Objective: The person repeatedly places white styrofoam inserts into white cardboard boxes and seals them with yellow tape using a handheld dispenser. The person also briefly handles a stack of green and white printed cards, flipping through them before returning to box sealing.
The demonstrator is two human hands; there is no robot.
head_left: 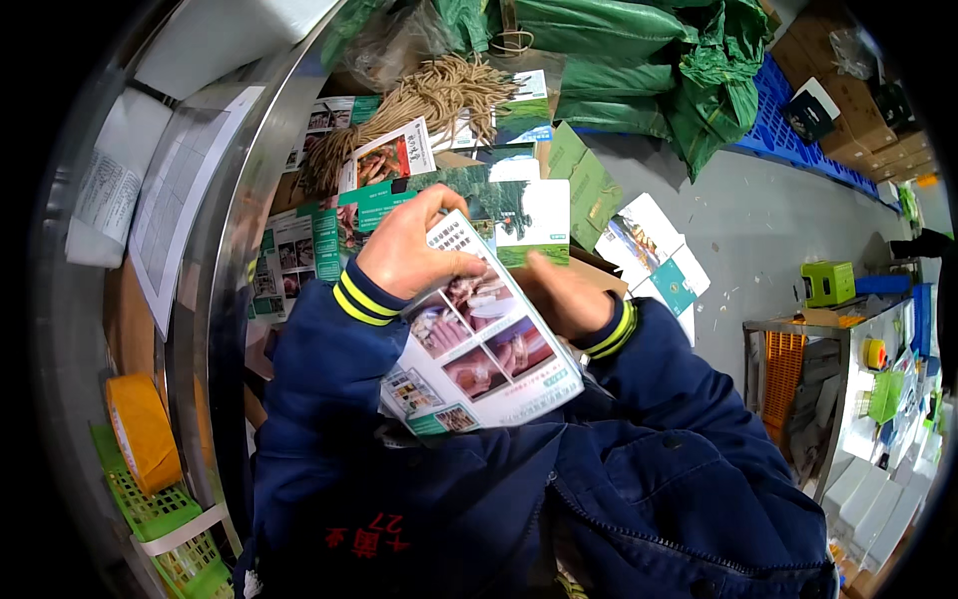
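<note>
In front of my chest is a tilted stack of printed cards [499, 344], its face showing several photos of meat in a grid above a green-edged strip. My left hand [419, 245] grips its upper left edge, thumb across the face and fingers over the top. Beside the right edge is my right hand [564, 295], slightly blurred, with its fingers mostly hidden behind the stack. Just beyond both hands lie more printed cards [534, 205] with green and landscape pictures, overlapping one another.
A bundle of tan cords [429, 105] rests on the cards, with green sacks [619, 75] behind. A metal edge [235, 200] runs along the left, near a yellow tape roll [145, 429] and a green basket [165, 529]. To the right stands a shelf [848, 334] with an orange crate [783, 364].
</note>
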